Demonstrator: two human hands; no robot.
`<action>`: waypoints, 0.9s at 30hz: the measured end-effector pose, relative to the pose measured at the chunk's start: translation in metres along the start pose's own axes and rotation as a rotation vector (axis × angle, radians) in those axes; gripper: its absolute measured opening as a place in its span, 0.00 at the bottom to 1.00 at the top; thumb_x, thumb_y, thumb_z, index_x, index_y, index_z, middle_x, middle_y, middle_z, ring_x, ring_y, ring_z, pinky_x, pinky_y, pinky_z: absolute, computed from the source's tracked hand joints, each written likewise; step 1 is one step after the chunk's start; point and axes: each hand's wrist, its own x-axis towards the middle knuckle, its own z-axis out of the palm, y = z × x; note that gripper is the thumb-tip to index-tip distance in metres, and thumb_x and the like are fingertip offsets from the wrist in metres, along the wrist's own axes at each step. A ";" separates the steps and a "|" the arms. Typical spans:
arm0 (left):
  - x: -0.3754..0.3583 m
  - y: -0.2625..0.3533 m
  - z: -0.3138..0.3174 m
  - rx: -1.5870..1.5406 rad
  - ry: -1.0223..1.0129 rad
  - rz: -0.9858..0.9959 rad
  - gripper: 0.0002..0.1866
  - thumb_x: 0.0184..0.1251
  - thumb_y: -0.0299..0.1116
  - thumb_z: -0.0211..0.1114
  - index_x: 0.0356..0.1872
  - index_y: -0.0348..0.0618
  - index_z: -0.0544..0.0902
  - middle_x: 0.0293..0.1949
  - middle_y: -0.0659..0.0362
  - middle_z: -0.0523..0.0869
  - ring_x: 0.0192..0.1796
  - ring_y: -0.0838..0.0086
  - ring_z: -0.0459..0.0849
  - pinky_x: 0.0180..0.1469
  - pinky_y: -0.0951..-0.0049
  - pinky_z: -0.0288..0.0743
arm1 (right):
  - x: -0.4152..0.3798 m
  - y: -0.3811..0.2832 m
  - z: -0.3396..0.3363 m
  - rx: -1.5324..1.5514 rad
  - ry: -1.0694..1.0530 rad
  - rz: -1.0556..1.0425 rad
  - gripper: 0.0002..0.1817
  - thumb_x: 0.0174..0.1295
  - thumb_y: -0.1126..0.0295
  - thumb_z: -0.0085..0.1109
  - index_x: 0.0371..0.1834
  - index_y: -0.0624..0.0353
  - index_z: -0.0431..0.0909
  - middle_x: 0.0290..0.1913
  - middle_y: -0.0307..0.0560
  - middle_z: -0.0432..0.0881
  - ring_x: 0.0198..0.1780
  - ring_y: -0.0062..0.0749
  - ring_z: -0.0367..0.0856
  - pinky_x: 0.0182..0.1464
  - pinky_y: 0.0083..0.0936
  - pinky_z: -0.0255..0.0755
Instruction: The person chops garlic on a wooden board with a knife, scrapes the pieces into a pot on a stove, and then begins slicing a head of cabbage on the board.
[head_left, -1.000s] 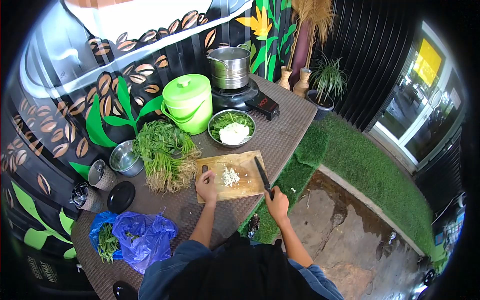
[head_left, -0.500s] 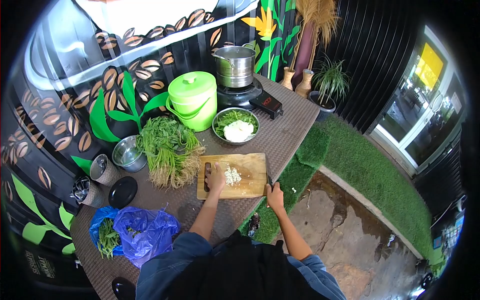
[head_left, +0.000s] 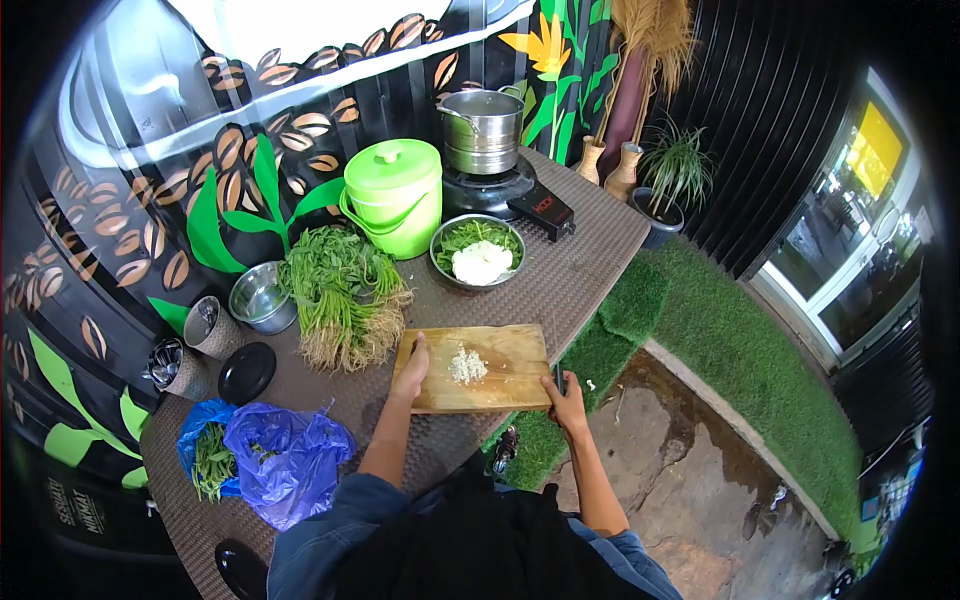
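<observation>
The wooden cutting board (head_left: 510, 365) is between my two hands, with a small pile of chopped white pieces (head_left: 467, 366) near its middle. My left hand (head_left: 412, 370) grips the board's left end, its thumb on top. At the right end, my right hand (head_left: 564, 396) is closed on the board's edge and also holds a knife (head_left: 559, 377), whose dark handle shows by the fingers. Beyond the board stands a metal bowl (head_left: 437, 262) of green leaves and a white mass. A large bunch of rooted greens (head_left: 345, 290) lies left of the board.
A green lidded bucket (head_left: 395, 195) and a steel pot (head_left: 482, 135) on a black stove stand at the back. An empty-looking metal bowl (head_left: 262, 300), cutlery holders, a black lid (head_left: 247, 373) and blue plastic bags (head_left: 290, 465) are on the left of the brown table (head_left: 600, 215).
My left hand has moved from the board's top to its left end. My right hand has taken hold of the right end, knife still in it. The board has shifted nearer and slightly right.
</observation>
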 end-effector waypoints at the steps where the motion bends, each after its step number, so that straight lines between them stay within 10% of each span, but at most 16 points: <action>1: 0.012 -0.008 -0.007 -0.002 0.002 0.005 0.48 0.70 0.69 0.32 0.63 0.25 0.68 0.61 0.40 0.75 0.64 0.54 0.74 0.67 0.59 0.62 | 0.000 -0.014 -0.004 0.032 0.005 -0.007 0.18 0.61 0.59 0.65 0.42 0.58 0.69 0.19 0.34 0.70 0.12 0.17 0.64 0.12 0.18 0.56; 3: 0.050 -0.020 -0.027 -0.373 -0.544 -0.417 0.50 0.67 0.72 0.37 0.67 0.28 0.64 0.63 0.44 0.74 0.68 0.59 0.68 0.70 0.60 0.57 | 0.004 -0.037 -0.014 0.063 0.004 0.021 0.17 0.61 0.60 0.65 0.44 0.57 0.70 0.20 0.33 0.70 0.13 0.16 0.64 0.13 0.18 0.55; 11: 0.019 0.151 -0.065 -0.629 -0.865 -0.185 0.44 0.68 0.68 0.45 0.61 0.30 0.69 0.58 0.47 0.78 0.60 0.60 0.76 0.66 0.58 0.65 | 0.060 -0.150 -0.011 0.112 -0.038 -0.044 0.19 0.62 0.60 0.66 0.48 0.54 0.68 0.19 0.30 0.68 0.13 0.13 0.61 0.14 0.16 0.53; 21: 0.107 0.376 -0.064 -0.726 -0.805 -0.155 0.37 0.70 0.59 0.48 0.60 0.28 0.67 0.54 0.46 0.80 0.56 0.56 0.80 0.65 0.56 0.68 | 0.222 -0.289 0.033 0.176 -0.123 -0.319 0.16 0.64 0.62 0.63 0.45 0.58 0.67 0.18 0.33 0.67 0.12 0.14 0.62 0.14 0.18 0.54; 27: 0.139 0.439 -0.023 -0.741 -0.636 -0.166 0.42 0.65 0.63 0.49 0.66 0.34 0.63 0.68 0.46 0.65 0.68 0.57 0.66 0.71 0.61 0.56 | 0.333 -0.322 0.031 0.254 -0.255 -0.278 0.15 0.66 0.64 0.60 0.44 0.60 0.67 0.16 0.38 0.69 0.09 0.18 0.61 0.11 0.19 0.53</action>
